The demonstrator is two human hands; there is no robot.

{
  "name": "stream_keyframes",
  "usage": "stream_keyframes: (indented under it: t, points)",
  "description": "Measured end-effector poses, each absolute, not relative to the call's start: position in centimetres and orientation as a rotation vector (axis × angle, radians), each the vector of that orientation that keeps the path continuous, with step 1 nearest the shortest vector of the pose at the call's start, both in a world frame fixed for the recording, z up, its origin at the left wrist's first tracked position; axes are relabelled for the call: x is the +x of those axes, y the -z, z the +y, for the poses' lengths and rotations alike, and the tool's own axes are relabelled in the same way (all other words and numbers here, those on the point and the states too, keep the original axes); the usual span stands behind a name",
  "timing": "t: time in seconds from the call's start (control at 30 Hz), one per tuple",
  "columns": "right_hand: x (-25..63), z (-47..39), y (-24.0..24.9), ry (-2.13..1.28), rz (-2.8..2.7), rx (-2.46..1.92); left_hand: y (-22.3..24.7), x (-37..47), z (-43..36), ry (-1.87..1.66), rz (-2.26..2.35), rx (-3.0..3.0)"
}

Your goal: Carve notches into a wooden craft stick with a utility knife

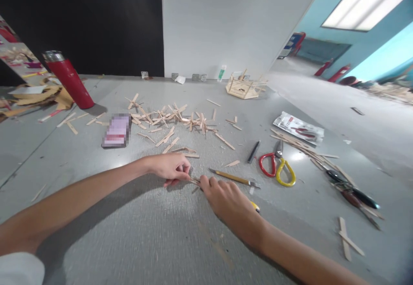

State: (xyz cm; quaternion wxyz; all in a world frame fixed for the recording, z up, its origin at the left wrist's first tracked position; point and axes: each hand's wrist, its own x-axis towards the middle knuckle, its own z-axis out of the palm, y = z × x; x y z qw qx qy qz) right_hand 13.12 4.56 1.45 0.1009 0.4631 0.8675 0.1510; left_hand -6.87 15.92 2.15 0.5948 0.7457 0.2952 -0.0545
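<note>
Near the middle of the grey table [155, 233], my left hand [171, 169] pinches one end of a small wooden stick [195, 181]. My right hand [222, 192] has its fingers closed on the other end, so only a short length of the stick shows between them. Just beyond my right hand lies a pencil-like wooden tool [232, 176] with a metal end. A yellow-tipped object [255, 206] pokes out from behind that hand. Scissors [278, 164] with one red and one yellow handle rest farther right, beside a dark short rod [254, 151].
Loose wooden sticks [174, 117] are scattered ahead. A phone [116, 130] and a red bottle [69, 81] are on the left. A small stick-built frame [245, 88] stands at the back. On the right are a white packet [298, 128], dark-handled tools [353, 189] and crossed sticks [346, 237].
</note>
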Motion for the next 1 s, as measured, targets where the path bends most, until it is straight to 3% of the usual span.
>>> stream_keyframes:
  t: [0.23,0.63,1.0]
  points:
    - [13.0,4.7,-1.7,-0.372,2.561,1.335,-1.9,-6.8,16.1,0.153,0.690,1.727]
    - [12.1,4.1,-1.1,-0.707,2.517,1.299,-2.2,-6.8,16.0,0.145,0.684,1.728]
    - [11.8,4.2,-1.4,-0.675,2.529,1.323,-2.0,-6.9,16.0,0.144,0.678,1.725]
